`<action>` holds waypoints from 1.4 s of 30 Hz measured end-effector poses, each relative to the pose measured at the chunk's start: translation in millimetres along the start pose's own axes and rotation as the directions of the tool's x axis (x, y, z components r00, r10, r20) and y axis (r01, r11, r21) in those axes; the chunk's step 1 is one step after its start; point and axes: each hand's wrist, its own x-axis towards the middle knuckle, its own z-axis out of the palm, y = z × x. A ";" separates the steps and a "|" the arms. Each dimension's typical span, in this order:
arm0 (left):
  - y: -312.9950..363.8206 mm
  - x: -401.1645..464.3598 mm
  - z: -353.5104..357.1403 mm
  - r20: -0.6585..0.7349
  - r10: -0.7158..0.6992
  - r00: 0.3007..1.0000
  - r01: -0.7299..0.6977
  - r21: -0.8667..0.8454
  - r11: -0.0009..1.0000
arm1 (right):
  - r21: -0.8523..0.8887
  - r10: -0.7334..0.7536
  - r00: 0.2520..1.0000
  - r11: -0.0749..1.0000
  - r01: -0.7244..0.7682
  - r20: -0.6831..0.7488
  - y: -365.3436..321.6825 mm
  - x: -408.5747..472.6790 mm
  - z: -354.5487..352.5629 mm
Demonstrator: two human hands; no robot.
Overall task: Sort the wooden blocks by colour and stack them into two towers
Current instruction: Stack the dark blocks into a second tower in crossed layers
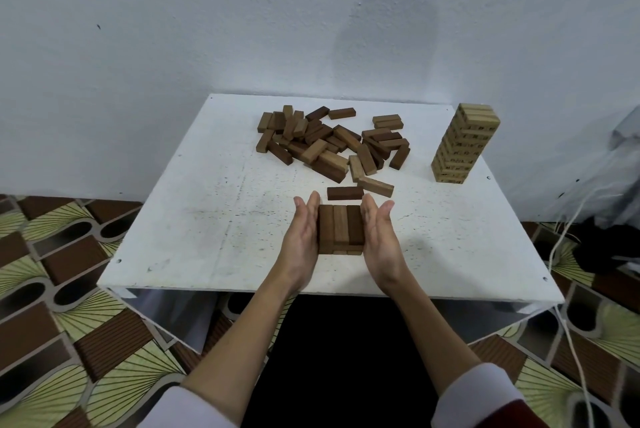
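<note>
White desk [194, 237], pale tower [464, 143] done at the far right; left hand [300, 237] and right hand [379, 237], flat-fingered, press the dark stack [341, 230] square (loose pile [329, 142] waits behind).

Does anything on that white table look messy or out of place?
Yes. The loose brown blocks lie jumbled at the table's far side, some overlapping, still unsorted. The pale tower at far right looks slightly twisted. The short dark stack between the left hand and right hand looks tidy.
</note>
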 end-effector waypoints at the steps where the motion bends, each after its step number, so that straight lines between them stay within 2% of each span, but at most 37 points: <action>1: -1.1 0.3 -0.4 0.003 -0.001 1.000 0.001 0.022 1.000 | 0.043 0.022 1.000 0.999 -0.022 -0.006 3.0 1.0 -0.1; 4: 0.1 -2.0 -0.4 0.018 -0.005 1.000 0.004 0.078 0.997 | -0.051 0.055 0.998 0.997 -0.055 0.000 2.2 -2.0 3.0; 8: -0.7 -2.9 -3.0 -0.042 0.030 0.999 -0.016 0.293 0.956 | 0.004 0.082 0.996 0.997 -0.082 0.031 1.6 -1.1 1.9; 12: -0.5 -3.2 -3.2 -0.046 0.059 0.997 -0.037 0.381 0.924 | 0.013 0.092 0.995 0.996 -0.092 0.032 4.6 0.3 1.7; 14: -0.2 -3.8 -3.0 -0.037 0.030 0.999 -0.015 0.360 0.933 | -0.006 0.100 0.995 0.995 -0.100 0.030 4.9 1.0 1.5; 18: 2.2 -4.3 2.5 0.027 -0.032 0.999 0.026 0.187 0.982 | -0.010 0.082 0.996 0.997 -0.081 0.042 5.9 -0.3 1.5; 23: 6.6 -1.2 -9.4 0.119 -0.062 0.991 0.028 0.269 0.963 | -0.087 0.040 0.994 0.996 -0.031 0.099 2.1 1.9 -3.7; 25: 18.2 -3.5 -17.5 0.169 -0.002 0.986 -0.073 0.438 0.896 | -0.156 0.009 0.994 0.988 0.008 0.108 -4.1 4.0 -14.6; 27: 30.5 -0.4 -26.4 0.234 0.063 0.970 -0.209 0.677 0.706 | -0.296 -0.038 0.987 0.951 0.083 0.155 -12.2 8.9 -27.8; 28: 34.0 3.4 -31.0 0.257 0.062 0.964 -0.239 0.746 0.621 | -0.396 -0.052 0.980 0.909 0.126 0.193 -15.9 11.9 -33.3; 30: 39.2 7.6 -32.9 0.274 0.025 0.962 -0.242 0.802 0.546 | -0.560 -0.031 0.963 0.808 0.181 0.268 -23.7 17.0 -37.4; 36: 40.5 17.6 -26.6 0.296 0.026 0.955 -0.273 0.840 0.469 | -0.707 0.033 0.939 0.668 0.233 0.341 -29.6 26.5 -32.0; 42: 37.5 22.1 -26.3 0.314 0.051 0.948 -0.302 0.838 0.456 | -0.698 0.028 0.934 0.672 0.247 0.357 -31.9 25.8 -27.4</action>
